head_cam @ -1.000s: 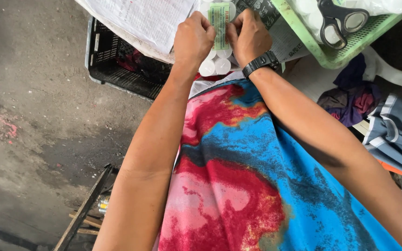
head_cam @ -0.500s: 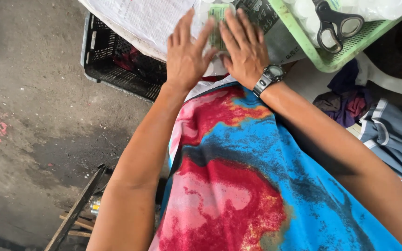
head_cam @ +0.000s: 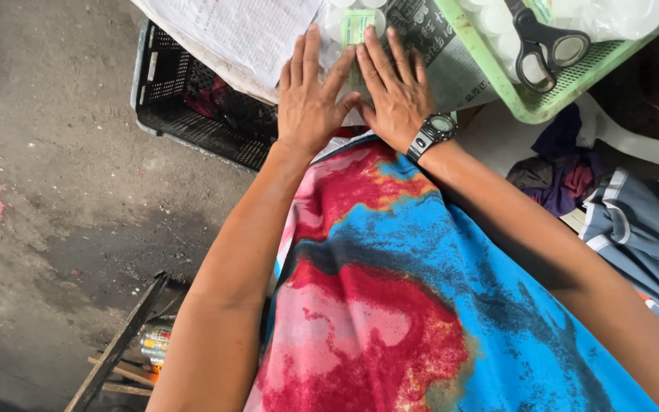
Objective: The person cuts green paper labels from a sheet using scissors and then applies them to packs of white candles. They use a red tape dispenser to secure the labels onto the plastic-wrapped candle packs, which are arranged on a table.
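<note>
My left hand (head_cam: 310,95) and my right hand (head_cam: 397,88) lie flat side by side on a tabletop covered with newspaper (head_cam: 425,34), fingers spread and pointing away from me. Between their fingertips sits a small pale-green printed label (head_cam: 357,25) on a clear plastic pack with round white pieces. A black wristwatch (head_cam: 432,131) is on my right wrist. Neither hand grips anything; the palms press down on the paper and the pack's edge.
A green plastic tray (head_cam: 532,107) at the right holds black-handled scissors (head_cam: 543,42) and white pieces. A white printed sheet (head_cam: 230,30) lies to the left. A black crate (head_cam: 184,114) stands under the table. Bundled clothes (head_cam: 558,164) lie at right.
A second ago both hands pinched the green label with curled fingers. They have since let go, opened and flattened on the table, spreading slightly apart.
</note>
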